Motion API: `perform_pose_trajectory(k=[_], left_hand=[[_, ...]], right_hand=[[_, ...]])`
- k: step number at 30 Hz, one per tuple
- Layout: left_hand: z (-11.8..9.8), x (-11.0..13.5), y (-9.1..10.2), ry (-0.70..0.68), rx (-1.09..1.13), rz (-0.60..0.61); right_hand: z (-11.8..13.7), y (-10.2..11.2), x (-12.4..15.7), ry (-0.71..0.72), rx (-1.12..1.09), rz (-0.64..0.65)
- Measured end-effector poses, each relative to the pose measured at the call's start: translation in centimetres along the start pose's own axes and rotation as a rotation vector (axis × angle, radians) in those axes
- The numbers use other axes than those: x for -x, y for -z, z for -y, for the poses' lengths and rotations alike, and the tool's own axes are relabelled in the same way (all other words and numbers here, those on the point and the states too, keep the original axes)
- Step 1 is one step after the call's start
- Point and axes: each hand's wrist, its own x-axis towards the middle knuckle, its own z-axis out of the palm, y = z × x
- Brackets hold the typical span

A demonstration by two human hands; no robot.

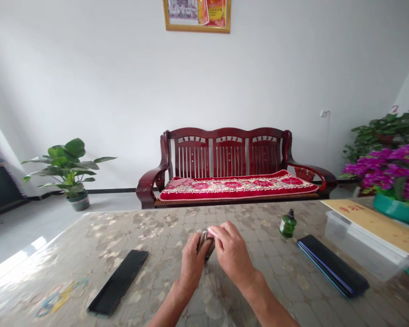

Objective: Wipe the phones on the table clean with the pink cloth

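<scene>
Over the middle of the table, my left hand is closed around a small, rounded, shiny grey-brown object; its kind cannot be made out. My right hand pinches a small pale pink piece, perhaps cloth or paper, against the upper edge of that object. Fingers cover much of both things. To the left lies a black smartphone, flat on the patterned table cover. A small green bottle with a black top stands to the right of my right hand.
More phones lie stacked at the right, beside a clear plastic box under a tan board. Purple flowers fill a teal pot. Coloured rubber bands lie at the left front. Behind the table stands a red wooden bench.
</scene>
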Motion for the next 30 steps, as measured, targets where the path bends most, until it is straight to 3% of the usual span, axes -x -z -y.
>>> perform_pose_trajectory(k=[10,17,30], left_hand=[[-1.5,0.3,1.2,-0.024,0.046,-0.037],[-1.3,0.4,1.4,-0.002,0.055,-0.043],[-1.8,0.8,1.2,-0.062,0.042,-0.009]], right_hand=[[-2.6,2.1,0.4,0.011,0.002,0.035],[-1.9,3.4,0.2,0.097,0.019,0.083],[-0.9,3.5,0.2,0.134,0.153,0.157]])
